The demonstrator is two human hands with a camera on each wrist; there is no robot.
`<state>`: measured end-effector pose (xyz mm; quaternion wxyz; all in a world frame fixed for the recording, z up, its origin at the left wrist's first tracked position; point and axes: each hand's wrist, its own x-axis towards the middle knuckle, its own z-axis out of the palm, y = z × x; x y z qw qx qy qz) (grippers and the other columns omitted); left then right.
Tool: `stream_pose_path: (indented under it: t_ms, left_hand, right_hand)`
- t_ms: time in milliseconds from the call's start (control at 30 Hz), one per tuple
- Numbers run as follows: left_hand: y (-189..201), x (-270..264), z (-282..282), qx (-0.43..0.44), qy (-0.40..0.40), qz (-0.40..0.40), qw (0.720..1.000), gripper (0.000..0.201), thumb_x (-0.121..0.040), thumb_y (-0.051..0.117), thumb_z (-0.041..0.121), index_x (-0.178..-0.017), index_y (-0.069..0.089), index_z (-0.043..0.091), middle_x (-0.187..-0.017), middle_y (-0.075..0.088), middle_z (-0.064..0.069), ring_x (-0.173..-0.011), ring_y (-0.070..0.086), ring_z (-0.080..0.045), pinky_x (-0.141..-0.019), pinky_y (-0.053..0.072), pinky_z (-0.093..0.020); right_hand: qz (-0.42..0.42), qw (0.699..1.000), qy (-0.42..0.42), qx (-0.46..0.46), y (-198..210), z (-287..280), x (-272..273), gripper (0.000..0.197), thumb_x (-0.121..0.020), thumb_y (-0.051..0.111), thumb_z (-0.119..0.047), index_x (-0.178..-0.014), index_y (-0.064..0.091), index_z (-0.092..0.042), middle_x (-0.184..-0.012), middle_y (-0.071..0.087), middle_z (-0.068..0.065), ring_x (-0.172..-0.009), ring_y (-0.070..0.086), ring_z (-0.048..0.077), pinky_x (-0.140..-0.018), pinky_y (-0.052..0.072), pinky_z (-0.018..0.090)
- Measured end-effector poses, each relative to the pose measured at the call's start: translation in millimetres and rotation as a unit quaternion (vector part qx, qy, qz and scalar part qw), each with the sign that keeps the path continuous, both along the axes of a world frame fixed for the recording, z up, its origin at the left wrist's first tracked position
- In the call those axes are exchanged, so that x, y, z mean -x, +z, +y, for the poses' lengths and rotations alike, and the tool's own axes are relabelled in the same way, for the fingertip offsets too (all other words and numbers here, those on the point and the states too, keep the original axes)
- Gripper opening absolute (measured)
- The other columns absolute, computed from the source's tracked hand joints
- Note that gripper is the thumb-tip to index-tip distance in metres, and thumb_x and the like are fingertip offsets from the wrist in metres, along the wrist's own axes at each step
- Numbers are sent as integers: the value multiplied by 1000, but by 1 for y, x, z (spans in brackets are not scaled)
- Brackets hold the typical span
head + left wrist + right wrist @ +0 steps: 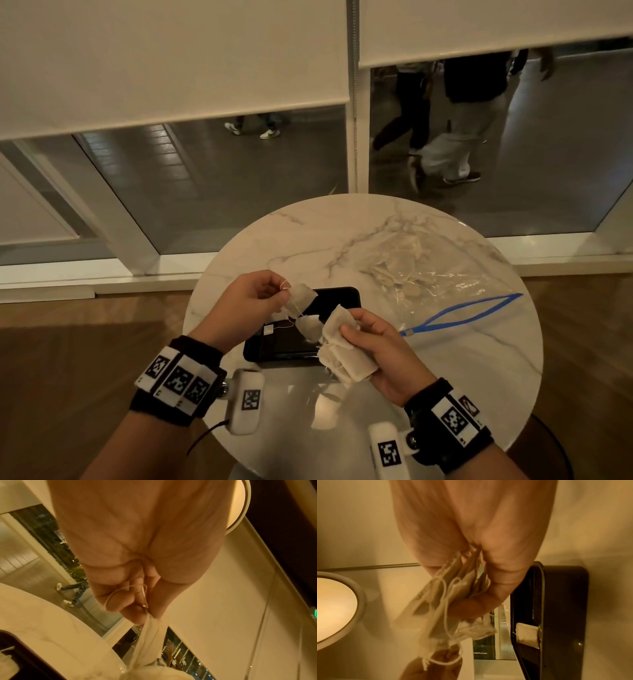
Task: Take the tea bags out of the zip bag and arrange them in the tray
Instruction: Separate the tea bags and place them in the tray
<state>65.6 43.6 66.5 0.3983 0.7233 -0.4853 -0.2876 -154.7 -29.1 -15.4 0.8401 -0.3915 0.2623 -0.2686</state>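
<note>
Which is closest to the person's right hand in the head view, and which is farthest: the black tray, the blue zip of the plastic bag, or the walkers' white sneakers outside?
From the right hand, which holds a bunch of tea bags:
1. Black tray, just left of it, under the tea bags.
2. Blue zip, to its right on the table.
3. White sneakers, far beyond, outside the window.

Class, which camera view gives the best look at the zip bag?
The head view: the whole zip bag lies on the marble table, its blue zip open. Neither wrist view shows it; they show mostly the hands and tea bags.
</note>
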Motion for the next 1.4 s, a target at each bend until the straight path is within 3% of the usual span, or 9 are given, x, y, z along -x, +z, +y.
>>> stream_pose_path:
  t_ms: [100,267,367,667,800,1000,1133,1200,1400]
  left_hand:
    - [9,11,0,-1,-22,32,999,5,-97,62,8,-96,67,8,-76,71,1,-66,61,-10,-66,50,-20]
    - [20,26,-4,21,-32,87,995,4,-98,62,8,-96,66,7,-78,70,-4,-66,60,-16,-61,51,-21]
    - [23,32,-7,37,-16,98,994,6,-98,63,10,-99,66,5,-76,69,-5,-65,60,-14,-58,50,-23]
    - [20,31,-11,48,-21,75,996,12,-97,64,11,-109,67,11,-81,74,-12,-69,65,-12,-63,52,-20]
    - [14,17,-11,34,-25,41,998,13,-97,64,9,-109,67,12,-81,75,-6,-70,67,-9,-64,51,-17]
    - [-5,-18,-16,-17,9,-74,997,5,-97,65,15,-99,69,18,-90,73,-1,-79,68,-14,-77,56,-28]
    - [-30,-45,-21,-101,0,-211,972,7,-98,63,26,-97,70,24,-93,67,10,-83,59,-6,-69,43,-18]
    - [-44,-54,-22,-140,2,-252,958,6,-97,64,27,-96,70,26,-93,66,9,-85,59,-12,-69,40,-21]
    - [-73,-67,-34,-231,-28,-337,912,17,-96,63,21,-106,75,26,-107,69,3,-91,59,-15,-81,49,-28]
  right_hand:
    - [-21,1000,2,-5,0,2,-2,27,-92,63,-8,-119,67,-9,-114,69,17,-96,69,26,-77,58,40]
    - [-73,997,23,20,12,9,-5,21,-86,62,-1,-106,70,-4,-138,63,1,-100,71,19,-77,58,30]
    - [-64,995,32,74,13,11,-6,18,-87,65,-2,-104,66,1,-134,65,-11,-106,69,16,-81,56,27]
    - [-7,992,9,126,5,11,-8,28,-90,70,-18,-114,68,-5,-113,69,27,-98,66,36,-88,54,48]
    - [1,993,-8,118,2,7,-6,29,-86,70,-19,-112,70,-5,-112,67,31,-96,65,37,-87,54,48]
    - [-1,993,-35,110,-1,0,1,23,-88,69,-13,-109,70,-3,-104,71,26,-90,67,33,-81,56,43]
    - [9,991,-81,103,-3,-10,8,15,-91,65,-9,-103,74,-9,-98,73,17,-87,68,27,-78,56,40]
    - [19,990,-93,102,-7,-14,10,14,-93,64,-7,-102,74,-11,-99,73,16,-88,67,27,-80,55,41]
    - [33,991,-87,96,-12,-15,12,15,-92,65,-8,-105,73,-8,-103,72,20,-90,67,29,-83,55,43]
